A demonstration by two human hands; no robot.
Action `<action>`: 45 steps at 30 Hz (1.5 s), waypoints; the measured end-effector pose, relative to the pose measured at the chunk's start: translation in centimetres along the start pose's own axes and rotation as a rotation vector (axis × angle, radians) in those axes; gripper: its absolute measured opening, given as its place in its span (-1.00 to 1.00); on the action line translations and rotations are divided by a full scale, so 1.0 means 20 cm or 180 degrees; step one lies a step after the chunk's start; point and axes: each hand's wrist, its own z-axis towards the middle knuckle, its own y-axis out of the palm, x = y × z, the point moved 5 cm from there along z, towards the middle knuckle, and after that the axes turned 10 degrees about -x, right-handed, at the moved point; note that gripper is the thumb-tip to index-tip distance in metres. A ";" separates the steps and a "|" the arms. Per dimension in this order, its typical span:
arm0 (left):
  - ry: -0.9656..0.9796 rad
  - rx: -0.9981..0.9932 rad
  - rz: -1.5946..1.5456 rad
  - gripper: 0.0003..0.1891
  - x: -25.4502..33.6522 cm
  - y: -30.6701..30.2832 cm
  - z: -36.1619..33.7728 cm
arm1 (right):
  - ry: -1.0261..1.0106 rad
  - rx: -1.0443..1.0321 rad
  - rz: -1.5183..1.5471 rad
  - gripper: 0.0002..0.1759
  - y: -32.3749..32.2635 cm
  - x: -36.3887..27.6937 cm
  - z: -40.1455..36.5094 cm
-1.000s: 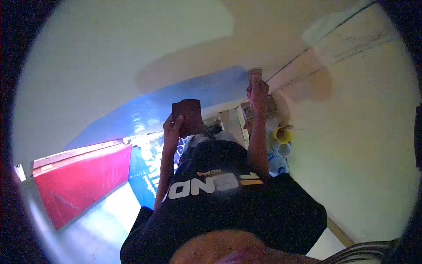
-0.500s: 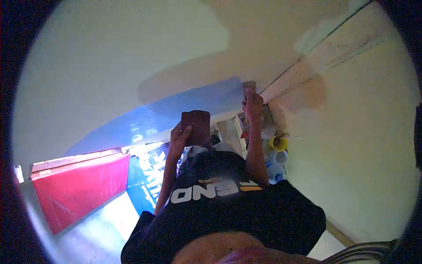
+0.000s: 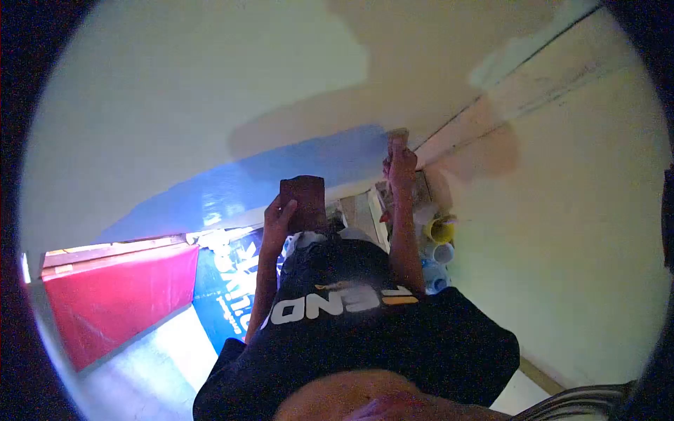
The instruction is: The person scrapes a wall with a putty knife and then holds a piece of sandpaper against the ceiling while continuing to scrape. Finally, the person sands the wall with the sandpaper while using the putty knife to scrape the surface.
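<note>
My left hand is closed on the side of a dark brown, flat rectangular piece, with the thumb lying across its face. Farther right, my right hand grips the handle of a flat, wide brush. The brush end touches or nearly touches the pale wall, at the right end of a blue painted band and close to the wall corner. Exactly what the brown piece is made of cannot be made out.
Below the right forearm stand a yellow container, a white cup and a clear bottle. A red panel and a blue lettered banner are at the lower left. Another pale wall rises on the right.
My left hand and the brown piece have shifted slightly left in view. My right hand and the brush have hardly moved. The containers and panels appear slightly farther left.
</note>
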 end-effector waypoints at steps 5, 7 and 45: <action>0.0187 -0.0060 -0.0130 -0.63 0.02 -0.03 0.04 | -0.0173 0.0029 0.0071 -0.50 0.10 -0.21 -0.02; -0.0012 -0.0200 -0.0198 -0.63 0.02 0.00 0.02 | -0.1230 0.0103 -0.0679 -0.42 0.09 -0.17 0.01; 0.0134 -0.0201 -0.0043 -0.75 0.02 0.01 0.00 | -0.1157 -0.0146 -0.0601 -0.36 0.07 -0.41 -0.10</action>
